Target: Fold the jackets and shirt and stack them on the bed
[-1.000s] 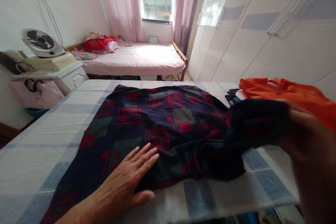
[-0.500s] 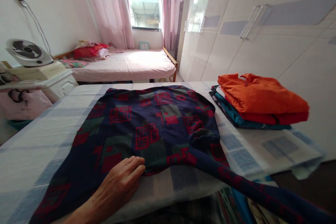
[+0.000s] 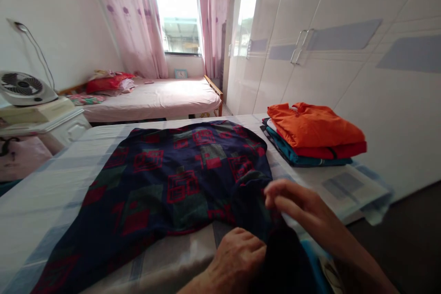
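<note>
A dark blue knit sweater [image 3: 148, 188] with red and green block patterns lies spread on the bed, its lower left part reaching toward me. My left hand [image 3: 239, 257] is closed on the dark cloth of its near right side, around the sleeve. My right hand [image 3: 306, 211] hovers at the sweater's right edge with loosely bent fingers. No cloth shows between those fingers, though they are somewhat blurred. Dark sleeve cloth hangs bunched between and below both hands, over the bed's near edge. The fingertips of my left hand are hidden by the cloth.
A stack of folded clothes with an orange garment [image 3: 313, 124] on top sits on the right of the checked bedsheet [image 3: 44, 206]. Behind are a smaller pink bed [image 3: 155, 96] and a white wardrobe [image 3: 330, 69]. A fan [image 3: 25, 87] stands on the left cabinet.
My left hand has moved right from the sweater's hem to its sleeve side. My right hand has come into view. The sleeve, earlier stretched to the lower right, is drawn in and bunched.
</note>
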Tool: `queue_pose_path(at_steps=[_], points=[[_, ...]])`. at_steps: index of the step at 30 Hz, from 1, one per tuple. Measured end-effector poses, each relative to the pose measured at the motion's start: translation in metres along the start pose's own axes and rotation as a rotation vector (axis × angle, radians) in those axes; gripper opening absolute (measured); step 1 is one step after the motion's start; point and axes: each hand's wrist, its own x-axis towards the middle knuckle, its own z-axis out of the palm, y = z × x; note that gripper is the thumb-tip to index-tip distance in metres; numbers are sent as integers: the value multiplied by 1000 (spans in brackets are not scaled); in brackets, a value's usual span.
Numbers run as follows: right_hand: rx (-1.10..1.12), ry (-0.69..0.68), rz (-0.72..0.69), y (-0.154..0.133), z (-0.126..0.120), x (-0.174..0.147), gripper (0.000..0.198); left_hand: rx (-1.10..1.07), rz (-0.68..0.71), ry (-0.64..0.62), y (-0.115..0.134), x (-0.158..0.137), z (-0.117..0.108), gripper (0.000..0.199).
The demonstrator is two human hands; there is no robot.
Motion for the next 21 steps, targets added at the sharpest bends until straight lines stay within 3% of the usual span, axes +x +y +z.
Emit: queue_pose_path(at_steps=[3,6,8,14,18,21], points=[[-243,194,190,34,2,65,34,-33,-66,135,-1,1,1,20],[-510,142,351,71,6,110,44,144,-199,233,-7,-2,-11,28],[-562,99,376,86,11,128,51,278,-284,180,-13,-7,-15,38],[-673,169,403,97,25,146,40,182,-330,-183,-21,-24,-7,64],[-737,211,378,95,29,143,38,97,-320,-207,-16,-24,-13,64],[-789,316,132,85,30,134,39,85,-318,-137,-11,-26,-28,55]])
